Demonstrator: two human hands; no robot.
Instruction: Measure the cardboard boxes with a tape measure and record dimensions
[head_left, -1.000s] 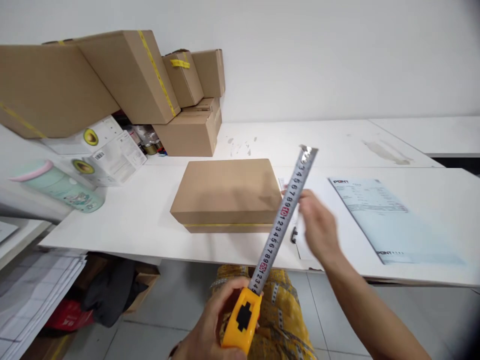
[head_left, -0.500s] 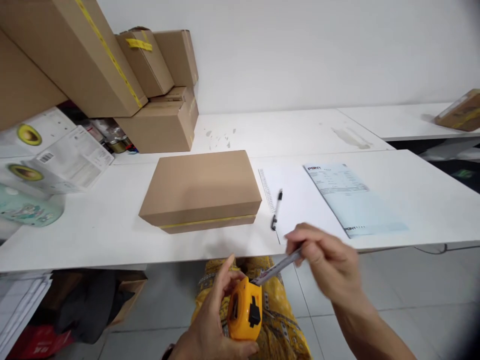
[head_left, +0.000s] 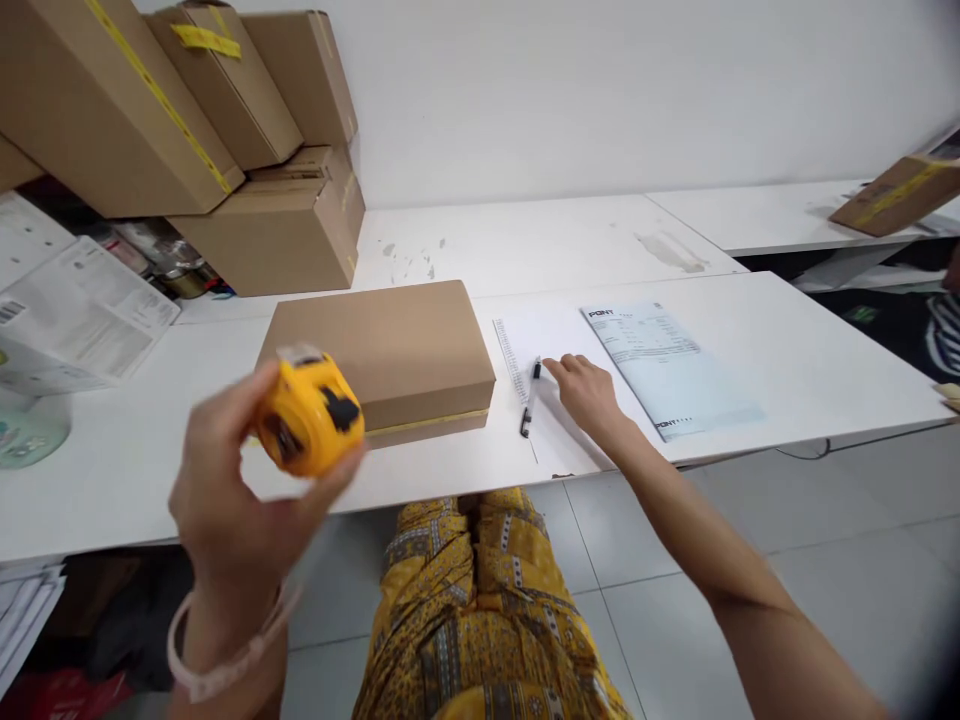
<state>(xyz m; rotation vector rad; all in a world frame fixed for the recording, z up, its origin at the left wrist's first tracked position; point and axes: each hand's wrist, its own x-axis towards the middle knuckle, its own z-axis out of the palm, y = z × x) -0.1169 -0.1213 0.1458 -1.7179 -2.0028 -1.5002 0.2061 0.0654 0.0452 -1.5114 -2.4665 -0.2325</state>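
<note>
My left hand [head_left: 240,500] is raised in front of me and grips a yellow tape measure [head_left: 309,414] with its blade wound in. A flat brown cardboard box [head_left: 379,345] with yellow tape along its front edge lies on the white table [head_left: 787,350] just behind it. My right hand [head_left: 589,390] reaches over a white sheet of paper [head_left: 551,345], with its fingers stretched toward a black and white pen [head_left: 529,398] lying there. The fingertips are at the pen's upper end, and nothing is in that hand.
A pale blue printed form [head_left: 664,365] lies right of the pen. Stacked cardboard boxes [head_left: 225,130] fill the back left, with white product cartons [head_left: 71,315] below them. Another brown box [head_left: 892,190] sits on the far right table. A mint container [head_left: 26,435] stands at the left edge.
The tape blade has wound back into its case. My left hand has lifted the tape measure up and to the left. My right hand has let go of the blade and reached to the pen.
</note>
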